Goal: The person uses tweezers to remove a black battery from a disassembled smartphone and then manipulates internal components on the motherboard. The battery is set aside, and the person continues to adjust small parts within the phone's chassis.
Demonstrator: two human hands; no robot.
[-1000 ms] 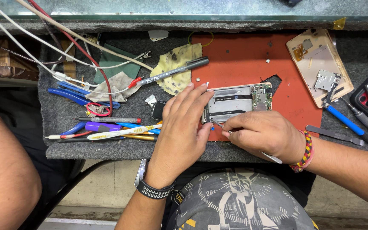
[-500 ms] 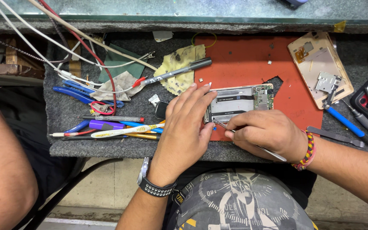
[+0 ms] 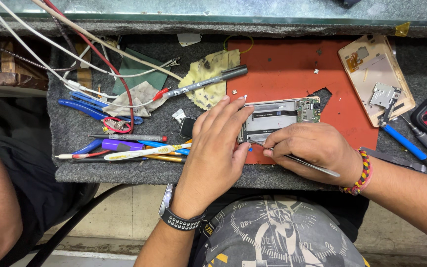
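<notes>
Worktop (image 3: 100,170) is covered in dark grey felt-like cloth. An orange-red mat (image 3: 292,69) is laid on its centre-right part; an opened phone (image 3: 280,118) is seen on the mat. A beige phone back cover (image 3: 371,74) is placed at the mat's right edge, a blue-handled screwdriver (image 3: 404,142) just below it. On the left are found blue-handled pliers (image 3: 82,106), a stained yellow cloth (image 3: 208,79) with a grey marker (image 3: 208,84) across it, a green cloth (image 3: 142,74), and a row of pens and a toothbrush (image 3: 144,152) near the front edge. White and red cables (image 3: 50,49) are trailed across the upper left.
</notes>
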